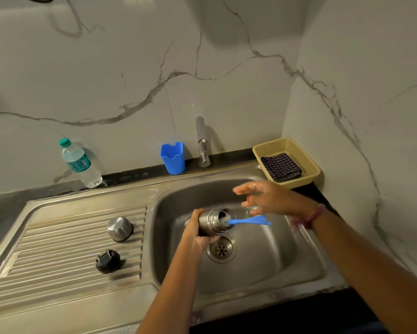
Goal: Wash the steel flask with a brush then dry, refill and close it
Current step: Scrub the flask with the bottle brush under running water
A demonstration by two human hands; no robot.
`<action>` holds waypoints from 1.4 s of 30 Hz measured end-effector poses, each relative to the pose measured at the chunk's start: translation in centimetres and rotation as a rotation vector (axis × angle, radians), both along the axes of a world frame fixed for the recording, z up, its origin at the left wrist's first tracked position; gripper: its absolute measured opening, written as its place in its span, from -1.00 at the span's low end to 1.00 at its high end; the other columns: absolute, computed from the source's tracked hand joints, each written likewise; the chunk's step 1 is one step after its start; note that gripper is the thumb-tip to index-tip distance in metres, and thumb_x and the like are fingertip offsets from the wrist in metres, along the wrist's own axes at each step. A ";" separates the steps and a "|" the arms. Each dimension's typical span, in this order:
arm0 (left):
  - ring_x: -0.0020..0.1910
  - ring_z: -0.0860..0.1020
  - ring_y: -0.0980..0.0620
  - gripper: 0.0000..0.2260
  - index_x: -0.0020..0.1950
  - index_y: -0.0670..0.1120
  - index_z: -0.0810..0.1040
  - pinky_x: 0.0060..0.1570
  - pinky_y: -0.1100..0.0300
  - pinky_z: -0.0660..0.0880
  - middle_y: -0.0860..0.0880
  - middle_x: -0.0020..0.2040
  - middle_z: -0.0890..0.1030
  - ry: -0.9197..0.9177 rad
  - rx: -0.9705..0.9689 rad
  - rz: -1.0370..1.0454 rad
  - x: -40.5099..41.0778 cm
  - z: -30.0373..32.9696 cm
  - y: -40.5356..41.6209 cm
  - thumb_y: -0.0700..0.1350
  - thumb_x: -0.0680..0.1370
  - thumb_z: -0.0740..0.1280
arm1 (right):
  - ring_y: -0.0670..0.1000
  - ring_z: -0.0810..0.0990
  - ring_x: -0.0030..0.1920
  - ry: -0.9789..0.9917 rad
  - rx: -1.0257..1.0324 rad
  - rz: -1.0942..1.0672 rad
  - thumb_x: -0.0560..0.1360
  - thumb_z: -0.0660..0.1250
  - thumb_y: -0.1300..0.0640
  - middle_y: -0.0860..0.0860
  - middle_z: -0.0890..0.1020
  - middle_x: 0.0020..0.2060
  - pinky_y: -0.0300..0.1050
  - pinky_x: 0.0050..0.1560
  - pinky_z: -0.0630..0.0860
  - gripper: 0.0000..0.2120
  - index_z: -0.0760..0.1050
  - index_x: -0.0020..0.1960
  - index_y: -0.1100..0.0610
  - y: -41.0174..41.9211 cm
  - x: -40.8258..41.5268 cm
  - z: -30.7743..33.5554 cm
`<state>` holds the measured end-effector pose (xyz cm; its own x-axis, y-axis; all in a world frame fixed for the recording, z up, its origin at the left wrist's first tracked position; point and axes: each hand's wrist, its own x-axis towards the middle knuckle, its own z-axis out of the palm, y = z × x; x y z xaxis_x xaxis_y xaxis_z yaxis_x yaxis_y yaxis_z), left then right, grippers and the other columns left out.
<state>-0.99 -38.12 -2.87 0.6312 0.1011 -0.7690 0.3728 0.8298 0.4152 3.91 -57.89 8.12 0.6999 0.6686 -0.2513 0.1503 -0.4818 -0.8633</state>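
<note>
With our left hand [195, 231] gripping the flask [213, 221] over the drain [222, 249], our loose, empty right hand [262, 197] should retake the brush [248, 221] and scrub deep.

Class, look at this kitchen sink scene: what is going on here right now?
A person is washing a steel flask over the sink. The left hand grips the flask on its side, with a blue brush sticking out of its mouth. The right hand hovers open above the brush handle, not holding it. The steel cup and black stopper sit on the drainboard.
</note>
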 end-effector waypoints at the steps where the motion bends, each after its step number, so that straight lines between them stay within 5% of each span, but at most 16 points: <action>1: -0.07 0.60 -0.25 -0.61 0.30 -0.18 0.46 -0.15 -0.25 0.53 -0.25 0.07 0.61 0.009 -0.010 0.017 -0.1 0.0 0.2 -0.10 0.51 0.42 | -0.05 0.63 0.07 0.067 0.003 -0.047 0.58 0.27 0.12 0.04 0.56 0.25 -0.05 0.09 0.60 -0.68 0.45 0.32 0.11 0.0 -0.1 1.5; 5: 0.09 0.60 -0.24 -0.59 0.31 -0.19 0.44 0.05 -0.32 0.49 -0.23 0.25 0.59 0.007 -0.036 0.042 -0.4 -0.3 1.0 -0.10 0.51 0.42 | 0.01 0.64 0.01 -0.101 -0.392 0.191 0.49 0.25 -0.22 0.02 0.64 0.06 -0.01 0.11 0.58 -0.52 0.53 0.20 0.12 2.0 -3.3 5.5; 8: 0.12 0.58 -0.23 -0.68 0.18 -0.18 0.46 0.22 -0.36 0.44 -0.23 0.13 0.60 -0.004 -0.038 0.066 -0.5 -0.3 1.5 -0.14 0.49 0.43 | 0.09 0.56 0.07 -0.570 -0.765 0.361 0.58 0.24 0.02 0.12 0.58 0.12 -0.08 0.04 0.48 -0.68 0.46 0.22 0.21 3.7 -6.4 3.5; 11: 0.08 0.58 -0.23 -0.76 0.07 -0.18 0.46 0.29 -0.34 0.41 -0.22 0.02 0.59 -0.030 -0.070 0.103 -0.4 0.2 2.2 -0.18 0.48 0.43 | 0.14 0.57 0.04 -0.820 -0.915 0.277 0.60 0.07 0.30 0.15 0.55 0.11 -0.09 -0.19 0.32 -0.72 0.40 0.27 0.23 4.1 -8.0 -0.1; 15: 0.19 0.57 -0.24 -0.76 0.05 -0.19 0.45 0.30 -0.29 0.43 -0.23 0.08 0.59 -0.070 -0.120 0.142 0.1 0.8 3.1 -0.19 0.47 0.44 | -0.02 0.45 -0.47 -1.028 -0.887 0.111 0.37 0.43 0.24 0.03 0.52 -0.37 -0.17 -0.53 0.27 -0.85 0.58 -0.07 0.15 3.2 -7.8 -3.6; 18: 0.15 0.58 -0.24 -0.69 0.12 -0.19 0.46 0.23 -0.30 0.47 -0.23 0.07 0.60 -0.110 -0.075 0.125 0.3 0.5 3.4 -0.16 0.45 0.45 | -0.08 0.36 -0.48 -0.635 -0.680 0.019 0.53 0.30 0.14 -0.07 0.43 -0.39 -0.31 -0.52 0.16 -0.89 0.53 0.02 0.15 4.3 -8.9 -3.9; 21: 0.10 0.59 -0.24 -0.59 0.21 -0.17 0.45 0.13 -0.28 0.52 -0.23 0.09 0.59 -0.126 -0.013 0.110 0.3 -0.1 3.8 -0.12 0.42 0.45 | -0.16 0.24 -0.54 0.483 -0.242 -0.361 0.64 0.11 0.09 -0.06 0.36 -0.44 -0.35 -0.59 0.14 -0.78 0.48 0.01 0.18 4.6 -7.4 -4.2; 22: 0.10 0.58 -0.24 -0.60 0.20 -0.17 0.45 0.18 -0.27 0.51 -0.23 0.08 0.59 -0.131 -0.014 0.112 0.3 -0.3 3.9 -0.11 0.42 0.45 | -0.18 0.19 -0.58 0.784 -0.075 -0.443 0.65 0.10 0.09 -0.08 0.30 -0.48 -0.36 -0.64 0.10 -0.78 0.46 -0.03 0.17 4.6 -6.9 -3.7; 23: 0.10 0.58 -0.24 -0.62 0.18 -0.16 0.46 0.23 -0.27 0.49 -0.22 0.07 0.59 -0.139 -0.017 0.113 0.3 -0.4 4.1 -0.12 0.42 0.45 | -0.19 0.16 -0.59 0.874 0.005 -0.456 0.65 0.09 0.09 -0.09 0.27 -0.50 -0.37 -0.66 0.08 -0.77 0.45 -0.04 0.17 4.3 -6.6 -3.5; 25: 0.11 0.58 -0.23 -0.65 0.16 -0.15 0.46 0.26 -0.27 0.47 -0.22 0.07 0.59 -0.149 -0.024 0.107 0.4 -0.5 4.3 -0.13 0.43 0.45 | -0.17 0.22 -0.55 0.615 -0.174 -0.363 0.66 0.08 0.07 -0.09 0.32 -0.46 -0.36 -0.60 0.15 -0.74 0.49 -0.01 0.17 3.9 -6.7 -2.7; 28: 0.11 0.58 -0.24 -0.61 0.18 -0.14 0.45 0.25 -0.29 0.46 -0.22 0.10 0.60 -0.146 -0.058 0.103 0.3 -0.4 4.5 -0.12 0.43 0.50 | -0.08 0.39 -0.39 -0.444 -0.773 -0.042 0.65 0.07 0.09 -0.06 0.43 -0.32 -0.28 -0.48 0.21 -0.75 0.48 0.18 0.14 3.5 -7.8 -2.5; 30: 0.10 0.58 -0.25 -0.60 0.13 -0.13 0.44 0.23 -0.29 0.48 -0.23 0.10 0.60 -0.122 -0.093 0.112 0.1 -0.5 4.6 -0.06 0.42 0.53 | -0.05 0.38 -0.47 -0.951 -0.930 0.057 0.61 0.20 0.14 -0.01 0.48 -0.32 -0.24 -0.53 0.12 -0.79 0.45 0.22 0.14 3.3 -8.7 -3.3; 33: 0.13 0.58 -0.27 -0.58 0.16 -0.14 0.43 0.25 -0.29 0.47 -0.25 0.13 0.59 -0.130 -0.105 0.106 -0.1 -0.5 4.6 -0.07 0.43 0.53 | -0.13 0.28 -0.49 -0.764 -0.821 -0.050 0.64 0.12 0.11 -0.05 0.43 -0.34 -0.25 -0.51 0.13 -0.76 0.42 0.25 0.12 4.6 -9.8 -4.1; 38: 0.14 0.59 -0.27 -0.43 0.29 -0.14 0.40 0.23 -0.33 0.47 -0.25 0.16 0.60 -0.134 -0.007 0.109 0.2 -0.8 5.5 -0.07 0.38 0.55 | -0.15 0.27 -0.54 0.318 -0.354 -0.280 0.65 0.08 0.04 -0.05 0.37 -0.40 -0.32 -0.56 0.22 -0.72 0.53 0.00 0.11 5.2 -7.5 -3.2; 40: 0.12 0.60 -0.26 -0.40 0.32 -0.15 0.40 0.21 -0.31 0.49 -0.25 0.16 0.61 -0.134 0.002 0.128 0.1 -0.8 6.0 -0.08 0.37 0.56 | -0.17 0.27 -0.53 0.317 -0.401 -0.222 0.65 0.07 0.04 -0.07 0.36 -0.40 -0.35 -0.56 0.22 -0.72 0.53 0.01 0.11 4.2 -7.6 -1.4; 42: 0.11 0.60 -0.25 -0.42 0.32 -0.17 0.40 0.22 -0.27 0.51 -0.24 0.13 0.61 -0.128 0.018 0.151 0.1 -0.8 6.5 -0.09 0.39 0.55 | -0.19 0.35 -0.43 0.028 -0.572 -0.121 0.66 0.06 0.04 -0.12 0.42 -0.34 -0.37 -0.45 0.24 -0.70 0.54 0.06 0.11 3.2 -8.0 -0.7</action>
